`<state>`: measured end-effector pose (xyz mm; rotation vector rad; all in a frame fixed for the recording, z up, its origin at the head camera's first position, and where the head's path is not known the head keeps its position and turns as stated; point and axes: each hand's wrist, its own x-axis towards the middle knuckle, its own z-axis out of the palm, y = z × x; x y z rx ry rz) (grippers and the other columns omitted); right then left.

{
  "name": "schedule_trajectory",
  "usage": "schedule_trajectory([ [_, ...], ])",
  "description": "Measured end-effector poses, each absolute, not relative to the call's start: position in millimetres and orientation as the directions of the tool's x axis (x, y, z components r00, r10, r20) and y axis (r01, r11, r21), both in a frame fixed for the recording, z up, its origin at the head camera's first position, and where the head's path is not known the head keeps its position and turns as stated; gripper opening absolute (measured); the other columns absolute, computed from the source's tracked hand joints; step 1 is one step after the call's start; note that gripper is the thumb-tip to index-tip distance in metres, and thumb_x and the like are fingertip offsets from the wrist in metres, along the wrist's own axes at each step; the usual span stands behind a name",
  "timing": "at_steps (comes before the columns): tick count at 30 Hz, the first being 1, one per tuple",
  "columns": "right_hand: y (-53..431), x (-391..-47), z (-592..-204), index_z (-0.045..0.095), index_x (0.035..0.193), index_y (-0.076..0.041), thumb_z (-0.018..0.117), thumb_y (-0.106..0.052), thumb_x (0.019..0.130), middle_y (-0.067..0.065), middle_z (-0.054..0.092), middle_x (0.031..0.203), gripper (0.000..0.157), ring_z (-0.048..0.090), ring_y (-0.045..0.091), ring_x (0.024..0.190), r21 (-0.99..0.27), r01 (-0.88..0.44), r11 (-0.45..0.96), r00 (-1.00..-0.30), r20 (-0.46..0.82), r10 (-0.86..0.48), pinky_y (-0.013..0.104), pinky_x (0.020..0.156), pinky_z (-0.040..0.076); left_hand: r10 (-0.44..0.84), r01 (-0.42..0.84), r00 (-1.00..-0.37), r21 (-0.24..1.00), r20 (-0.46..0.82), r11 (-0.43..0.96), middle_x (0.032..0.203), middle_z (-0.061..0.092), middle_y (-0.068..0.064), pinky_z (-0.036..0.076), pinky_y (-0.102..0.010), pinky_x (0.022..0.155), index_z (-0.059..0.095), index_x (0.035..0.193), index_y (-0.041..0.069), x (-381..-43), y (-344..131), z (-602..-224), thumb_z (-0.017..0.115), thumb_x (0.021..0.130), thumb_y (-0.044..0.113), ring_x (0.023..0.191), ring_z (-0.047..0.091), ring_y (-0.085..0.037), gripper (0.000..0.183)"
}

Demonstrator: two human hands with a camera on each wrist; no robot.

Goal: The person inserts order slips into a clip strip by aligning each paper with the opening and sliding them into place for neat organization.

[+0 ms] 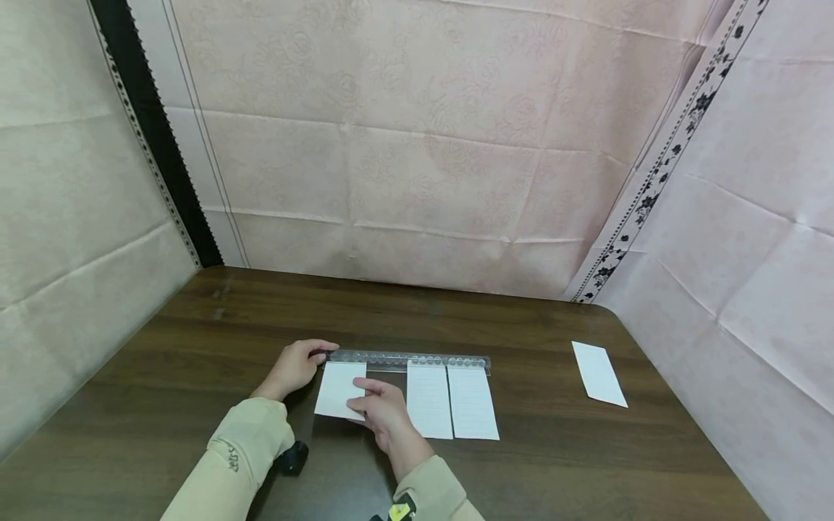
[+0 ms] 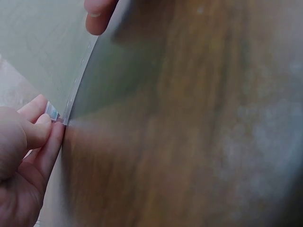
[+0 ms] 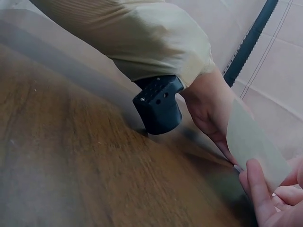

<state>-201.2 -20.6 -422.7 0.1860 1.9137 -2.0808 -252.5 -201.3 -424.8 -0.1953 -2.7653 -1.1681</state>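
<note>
A long clear plastic strip (image 1: 386, 357) with a row of round bumps lies crosswise on the table. My left hand (image 1: 293, 369) pinches its left end between thumb and fingers, as the left wrist view also shows at the strip's edge (image 2: 78, 80). My right hand (image 1: 386, 416) holds a white card (image 1: 335, 389) by its right edge, thumb and fingers on opposite faces. The card's top edge meets the strip near its left end. In the right wrist view this card (image 3: 253, 137) stands raised and slightly curved. Two lined white cards (image 1: 428, 401) (image 1: 472, 404) lie side by side, tops at the strip's right half.
Another white card (image 1: 599, 373) lies apart on the right of the brown wooden table (image 1: 541, 470). Pale patterned cloth (image 1: 417, 174) hangs behind the table and at both sides. A black wrist device (image 3: 161, 106) sits under the left sleeve.
</note>
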Motion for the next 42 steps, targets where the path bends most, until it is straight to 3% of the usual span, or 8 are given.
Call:
schedule_trajectory([
  [5, -22.6, -203.8, -423.6, 0.064, 0.111, 0.003, 0.067, 0.01, 0.075, 0.006, 0.045, 0.091, 0.037, 0.046, 0.009, 0.057, -0.954, 0.291, -0.071, -0.95, -0.28, -0.135, 0.023, 0.059, 0.047, 0.072, 0.183, -0.98, 0.696, 0.186, 0.694, 0.113, 0.063, -0.017, 0.041, -0.053, 0.09, 0.069, 0.108, 0.005, -252.2, -201.8, -425.1, 0.051, 0.09, -0.007, 0.109, 0.055, -0.035, 0.029],
  [11, -26.2, -206.6, -425.9, 0.061, 0.113, 0.007, 0.064, 0.014, 0.076, 0.013, 0.046, 0.102, 0.037, 0.058, 0.017, 0.076, -0.951, 0.289, -0.11, -0.951, -0.272, -0.146, 0.033, 0.07, 0.054, 0.062, 0.163, -0.984, 0.704, 0.168, 0.691, 0.114, 0.063, -0.016, 0.041, -0.052, 0.09, 0.069, 0.109, 0.006, -252.3, -203.0, -425.4, 0.05, 0.091, -0.006, 0.109, 0.055, -0.034, 0.029],
  [22, -27.3, -210.5, -422.8, 0.066, 0.112, 0.0, 0.069, 0.006, 0.077, 0.013, 0.052, 0.109, 0.035, 0.055, 0.019, 0.086, -0.96, 0.281, 0.013, -0.954, -0.281, -0.107, 0.03, 0.07, 0.052, 0.051, 0.128, -0.991, 0.726, 0.127, 0.676, 0.115, 0.062, -0.016, 0.04, -0.054, 0.092, 0.068, 0.111, 0.006, -254.6, -202.1, -426.8, 0.05, 0.092, -0.005, 0.11, 0.053, -0.036, 0.028],
  [31, -27.6, -211.3, -422.5, 0.068, 0.107, -0.002, 0.069, 0.005, 0.077, 0.013, 0.053, 0.111, 0.031, 0.053, 0.02, 0.088, -0.961, 0.273, 0.052, -0.956, -0.277, -0.092, 0.026, 0.067, 0.05, 0.056, 0.136, -0.989, 0.723, 0.133, 0.678, 0.115, 0.062, -0.016, 0.039, -0.054, 0.092, 0.068, 0.111, 0.006, -255.3, -201.9, -426.9, 0.05, 0.092, -0.005, 0.11, 0.054, -0.036, 0.028],
  [42, -27.3, -210.2, -422.3, 0.062, 0.112, 0.008, 0.063, 0.013, 0.078, 0.027, 0.047, 0.122, 0.034, 0.061, 0.018, 0.079, -0.962, 0.265, -0.067, -0.958, -0.255, -0.13, 0.033, 0.068, 0.055, 0.048, 0.115, -0.993, 0.733, 0.112, 0.67, 0.117, 0.061, -0.016, 0.039, -0.055, 0.092, 0.068, 0.111, 0.008, -254.8, -202.1, -425.7, 0.05, 0.092, -0.005, 0.11, 0.053, -0.035, 0.029],
])
